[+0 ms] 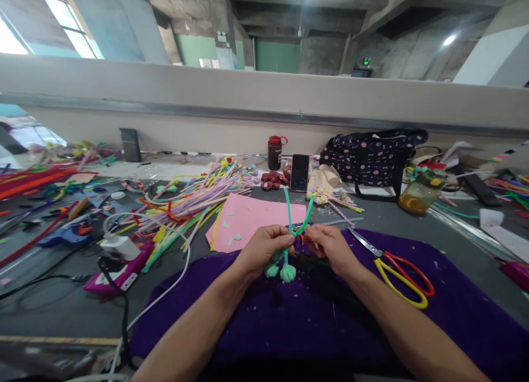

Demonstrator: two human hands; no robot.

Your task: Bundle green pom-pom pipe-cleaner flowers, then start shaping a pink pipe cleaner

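Note:
My left hand [264,247] and my right hand [330,245] meet over a purple cloth [322,321] at the table's near edge. Both pinch green pipe cleaners [295,216] whose free ends rise in a V above my fingers. Two small green coiled buds [283,270] hang below my left hand. My fingers are closed round the stems; the spot where the stems join is hidden between my thumbs.
Red and yellow scissors [403,274] lie on the cloth to the right. A pink sheet [248,219], a heap of coloured pipe cleaners [190,203], a glue gun [119,261] with cables, a phone [300,172], a bottle [275,152] and a dotted bag [372,156] lie beyond.

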